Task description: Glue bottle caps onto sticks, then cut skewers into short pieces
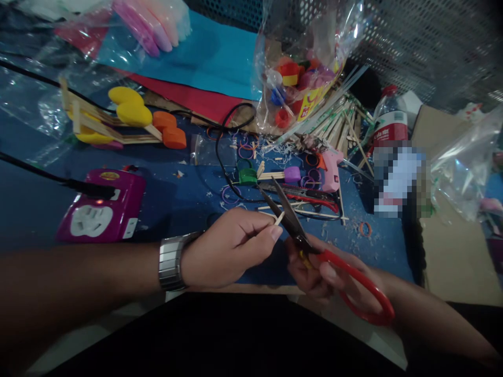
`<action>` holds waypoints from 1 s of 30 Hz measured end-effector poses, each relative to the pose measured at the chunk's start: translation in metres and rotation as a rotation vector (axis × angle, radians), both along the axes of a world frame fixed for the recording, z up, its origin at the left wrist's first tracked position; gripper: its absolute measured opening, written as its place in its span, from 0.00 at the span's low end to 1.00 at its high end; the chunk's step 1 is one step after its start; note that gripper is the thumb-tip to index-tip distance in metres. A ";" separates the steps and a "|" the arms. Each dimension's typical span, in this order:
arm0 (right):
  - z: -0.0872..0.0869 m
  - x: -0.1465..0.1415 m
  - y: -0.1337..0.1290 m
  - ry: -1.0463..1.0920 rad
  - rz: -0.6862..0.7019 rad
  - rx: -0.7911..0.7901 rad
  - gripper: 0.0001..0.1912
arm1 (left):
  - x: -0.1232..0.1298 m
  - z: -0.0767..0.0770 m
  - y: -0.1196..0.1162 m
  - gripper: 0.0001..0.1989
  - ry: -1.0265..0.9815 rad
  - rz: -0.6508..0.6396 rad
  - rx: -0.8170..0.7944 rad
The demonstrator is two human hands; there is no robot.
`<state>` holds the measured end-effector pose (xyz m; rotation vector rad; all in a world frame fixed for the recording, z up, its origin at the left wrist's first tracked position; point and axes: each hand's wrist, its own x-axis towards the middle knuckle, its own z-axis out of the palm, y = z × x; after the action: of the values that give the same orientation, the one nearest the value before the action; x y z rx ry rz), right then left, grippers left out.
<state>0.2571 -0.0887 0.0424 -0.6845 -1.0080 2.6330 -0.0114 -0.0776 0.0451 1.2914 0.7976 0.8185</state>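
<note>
My left hand [236,243], with a metal watch on the wrist, pinches a short thin wooden stick [279,218] between thumb and fingers. Red-handled scissors [295,226] are gripped in my right hand [314,269], blades parted and pointing up and left. The stick's tip lies at the blades; whether they touch it I cannot tell. Beyond my hands lie a stick piece with green and purple bottle caps [291,174], a red utility knife [310,196] and a pink glue gun [332,170].
A purple power strip [104,207] with a black plug sits at left. Behind it is a stick frame with yellow and orange caps [168,131]. A clear bag of caps [288,73], bundled sticks [341,125], a bottle [389,118] and a cardboard box [456,256] stand farther off.
</note>
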 end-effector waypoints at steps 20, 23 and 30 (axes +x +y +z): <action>-0.007 -0.004 0.006 0.055 0.009 0.118 0.32 | -0.001 0.000 0.003 0.23 -0.002 0.093 0.030; -0.011 -0.005 0.008 0.050 0.019 0.132 0.33 | 0.000 0.000 0.003 0.22 0.002 0.114 0.034; -0.017 -0.002 0.018 0.140 0.077 0.251 0.33 | -0.001 0.000 0.004 0.23 0.060 0.148 0.044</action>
<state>0.2550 -0.0705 0.0257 -0.4065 -1.3146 2.5137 -0.0125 -0.0740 0.0448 1.3120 0.9364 0.9225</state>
